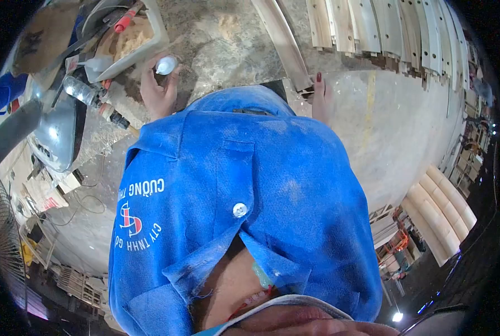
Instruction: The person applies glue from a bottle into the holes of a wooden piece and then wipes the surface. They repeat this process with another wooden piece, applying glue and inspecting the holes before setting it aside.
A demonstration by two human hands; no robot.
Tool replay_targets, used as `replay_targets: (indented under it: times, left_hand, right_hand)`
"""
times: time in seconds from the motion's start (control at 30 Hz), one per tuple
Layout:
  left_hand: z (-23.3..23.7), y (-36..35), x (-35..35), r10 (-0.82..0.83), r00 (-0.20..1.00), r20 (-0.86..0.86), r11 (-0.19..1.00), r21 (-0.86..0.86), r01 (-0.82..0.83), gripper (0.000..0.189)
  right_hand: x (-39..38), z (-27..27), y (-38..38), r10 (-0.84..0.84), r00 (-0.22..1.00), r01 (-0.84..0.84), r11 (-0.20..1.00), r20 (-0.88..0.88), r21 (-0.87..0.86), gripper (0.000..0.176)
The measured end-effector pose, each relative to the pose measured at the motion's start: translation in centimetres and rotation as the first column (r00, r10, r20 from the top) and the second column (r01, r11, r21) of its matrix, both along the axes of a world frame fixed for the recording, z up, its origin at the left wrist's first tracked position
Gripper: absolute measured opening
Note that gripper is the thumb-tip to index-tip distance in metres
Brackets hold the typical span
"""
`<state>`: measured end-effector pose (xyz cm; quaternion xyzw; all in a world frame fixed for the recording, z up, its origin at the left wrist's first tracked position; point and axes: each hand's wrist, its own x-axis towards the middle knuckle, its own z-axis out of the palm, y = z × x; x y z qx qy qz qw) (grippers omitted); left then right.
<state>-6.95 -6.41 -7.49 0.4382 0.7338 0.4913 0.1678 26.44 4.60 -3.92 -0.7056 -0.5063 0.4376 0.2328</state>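
Left hand (157, 92) curled narrow around a small white round piece (166, 65), held over the dusty worktop (227, 39) just beside a grey tray (157, 33) of sawdust. Looks light, hard and glossy, likely slippery under dust; best pinched across its rim. Right hand (320, 98) half hidden by the blue shirt (250, 185), fingers straight at the end of a curved wooden strip (286, 45); cannot tell whether gripping. Pale, stiff curved slats (396, 28) ranked beyond.
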Motion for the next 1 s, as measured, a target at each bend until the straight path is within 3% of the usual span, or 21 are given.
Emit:
replay_targets:
  times: [0.03,0.17,0.23,0.37,0.43,0.47,0.53,0.57,0.6,0.63,0.67,0.73,1.0]
  left_hand:
    - [0.2,0.0,0.1,-0.004,1.000,0.007,1.000,-0.007,0.004,0.042]
    - [-0.3,-0.1,0.1,0.017,0.998,0.062,1.000,0.012,-0.018,0.043]
    - [0.0,-0.1,0.3,0.030,0.999,0.022,0.999,0.013,-0.030,0.043]
    - [-0.1,0.1,0.2,0.044,0.999,-0.003,0.994,0.097,-0.043,0.042]
    - [-0.2,0.1,0.2,0.050,0.999,0.010,0.994,0.094,-0.051,0.042]
    - [-0.2,0.1,0.2,0.052,0.998,0.022,0.995,0.087,-0.053,0.042]
    - [0.4,0.0,0.2,0.045,0.998,0.035,0.997,0.056,-0.046,0.042]
    - [0.7,0.1,0.2,0.032,0.998,0.047,0.999,0.025,-0.034,0.042]
    - [0.8,0.1,0.3,0.031,0.998,0.050,0.999,0.028,-0.033,0.042]
    - [0.9,0.2,0.4,0.045,0.999,0.028,0.998,0.039,-0.046,0.042]
    - [0.9,0.2,0.5,0.060,0.998,0.005,0.997,0.050,-0.060,0.041]
    - [0.8,0.2,0.4,0.061,0.998,-0.007,0.997,0.044,-0.060,0.041]
    - [0.6,0.1,0.2,0.072,0.997,-0.033,0.997,0.021,-0.071,0.041]
  right_hand:
    - [-0.2,0.5,-0.2,0.138,0.951,-0.199,0.959,0.278,0.203,0.039]
    - [-3.0,1.0,-0.3,0.170,0.886,-0.330,0.885,0.431,0.329,0.047]
    - [-4.0,0.9,0.4,0.176,0.722,-0.532,0.760,0.669,0.374,0.052]
    - [-4.1,1.1,1.8,0.213,0.683,-0.607,0.698,0.699,0.380,0.049]
    - [-3.4,1.3,2.3,0.328,0.799,-0.520,0.798,0.505,0.305,0.045]
    - [-3.1,1.4,2.6,0.331,0.796,-0.525,0.794,0.506,0.307,0.045]
    - [-2.5,1.9,3.0,0.362,0.918,-0.384,0.915,0.164,0.127,0.042]
    - [-2.5,2.2,3.1,0.361,0.917,-0.384,0.914,0.168,0.129,0.042]
    - [-2.9,3.2,3.1,0.294,0.951,-0.296,0.955,-0.094,-0.005,0.039]
    - [-3.2,4.0,3.2,0.172,0.926,-0.236,0.959,-0.337,-0.159,0.036]
    - [-3.2,4.4,3.1,0.173,0.927,-0.236,0.959,-0.334,-0.158,0.036]
    - [-3.3,4.9,3.1,0.066,0.828,-0.210,0.957,-0.557,-0.200,0.032]
    - [-2.9,6.7,3.6,0.108,0.777,-0.309,0.923,-0.620,-0.228,0.041]
